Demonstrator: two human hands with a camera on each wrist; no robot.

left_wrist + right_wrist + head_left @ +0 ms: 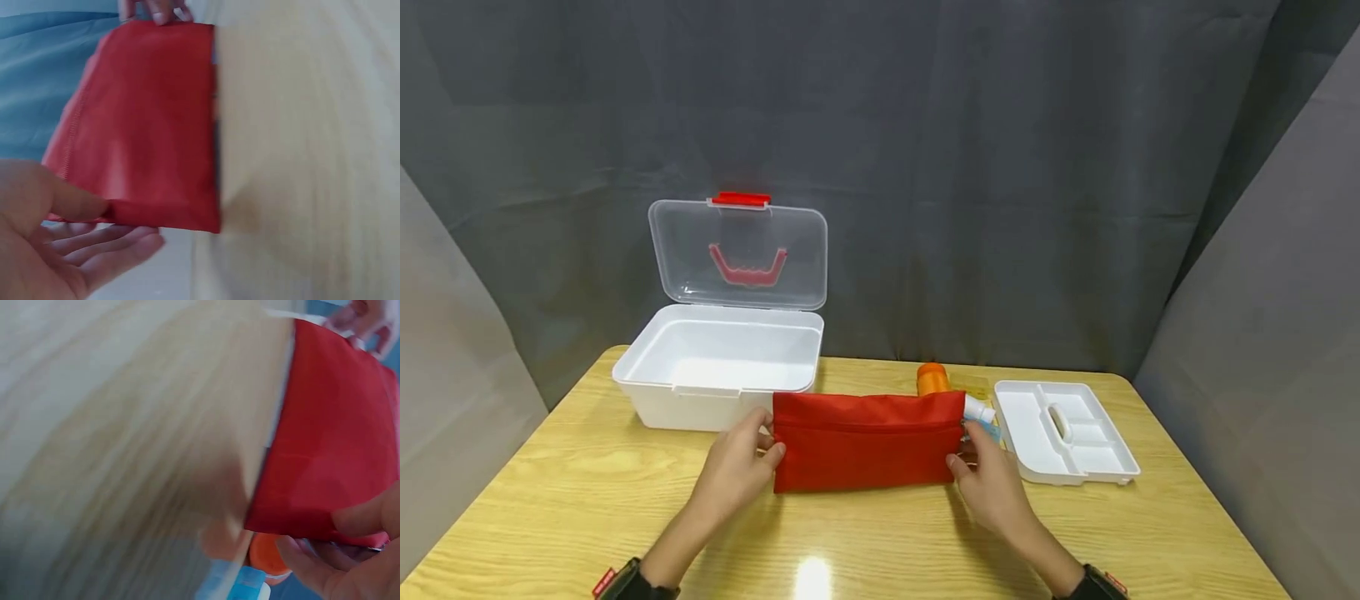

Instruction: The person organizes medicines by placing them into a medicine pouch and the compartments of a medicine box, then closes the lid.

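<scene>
A flat red zippered pouch (865, 450) is stretched between my two hands above the table. My left hand (741, 458) pinches its left end between thumb and fingers; in the left wrist view the thumb (78, 203) presses on the pouch's face. The right hand (992, 483) pinches the opposite end, with the thumb (362, 519) on the face in the right wrist view. Behind the pouch stands a white box (688, 408), its clear lid (805, 250) raised. An orange-capped bottle (932, 379) is partly hidden behind the pouch.
A white divided tray (1030, 442) with a handle lies at the right on the wooden table (850, 550). Between it and the pouch are a white-capped item (977, 409), a light-blue item (992, 431) and something yellow (972, 384). A grey curtain (1000, 183) hangs behind.
</scene>
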